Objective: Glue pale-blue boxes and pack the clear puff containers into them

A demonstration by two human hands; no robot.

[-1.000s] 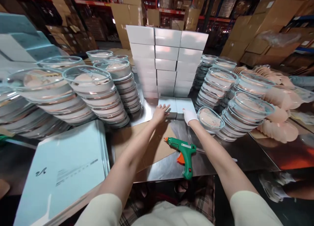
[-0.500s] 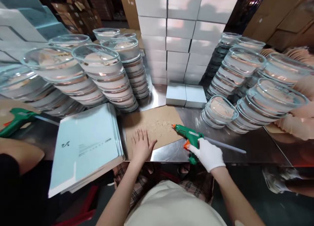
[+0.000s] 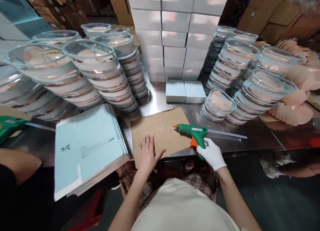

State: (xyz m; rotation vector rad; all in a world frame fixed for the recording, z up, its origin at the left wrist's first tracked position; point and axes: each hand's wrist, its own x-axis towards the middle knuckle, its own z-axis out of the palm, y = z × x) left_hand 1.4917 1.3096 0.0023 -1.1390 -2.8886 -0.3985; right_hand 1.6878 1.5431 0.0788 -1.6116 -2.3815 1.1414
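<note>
My bare left hand (image 3: pixel 148 153) lies flat, fingers stretched, on a sheet of brown cardboard (image 3: pixel 175 116) with bits of clear dried glue on it. My right hand (image 3: pixel 212 154), in a white glove, holds the lower handle of a green glue gun (image 3: pixel 197 131) with an orange trigger and tip. The gun lies on its side, its tip over the cardboard and pointing left. A clear glue stick (image 3: pixel 227 134) sticks out of its rear. Left of my left hand is a stack of flat pale blue cartons (image 3: pixel 87 147), overhanging the table edge.
Stacked oval glass dishes (image 3: pixel 97 74) stand at the left, more glass dishes (image 3: pixel 260 90) at the right. White boxes (image 3: pixel 175 40) form a wall behind two low boxes (image 3: pixel 175 90). Another green glue gun (image 3: pixel 11 126) and a person's arm (image 3: pixel 18 164) are at far left.
My right hand has shifted down the glue gun's handle, its thumb off the trigger, and the gun lies flatter. The cardboard has turned slightly under my left hand. The view has shifted.
</note>
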